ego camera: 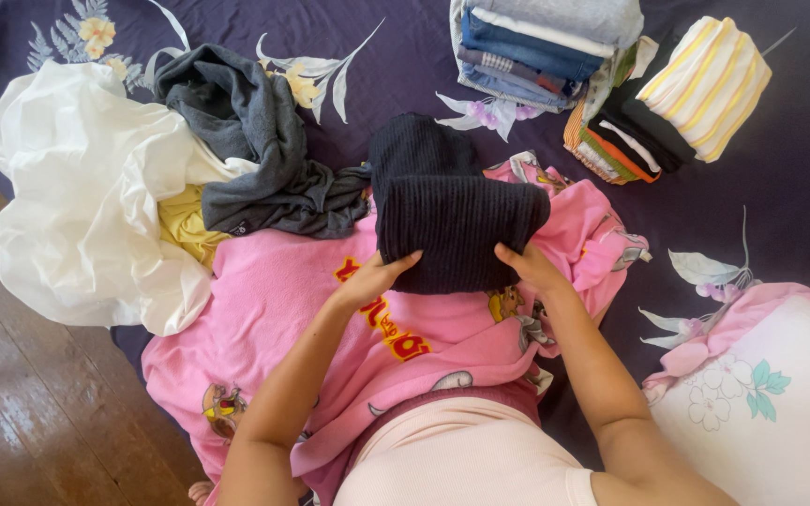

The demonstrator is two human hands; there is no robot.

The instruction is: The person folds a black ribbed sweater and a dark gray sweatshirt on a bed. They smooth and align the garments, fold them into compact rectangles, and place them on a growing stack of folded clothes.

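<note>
Left hand (374,278) and right hand (529,267) both gripping near edge of folded black ribbed knit (447,211), lying on pink printed blanket (283,309). Grey garment (255,141) and white sheet (77,197) left. Folded clothes stacks (555,47) beyond, on dark floral bedsheet (780,187). No containers.

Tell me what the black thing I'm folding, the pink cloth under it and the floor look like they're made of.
The black garment between your left hand and right hand looks like ribbed knit, matte, with fine parallel ridges. The pink cloth seems soft fleece or plush, fuzzy and printed with cartoons. The floor looks like worn wooden planks with a patchy sheen.
</note>
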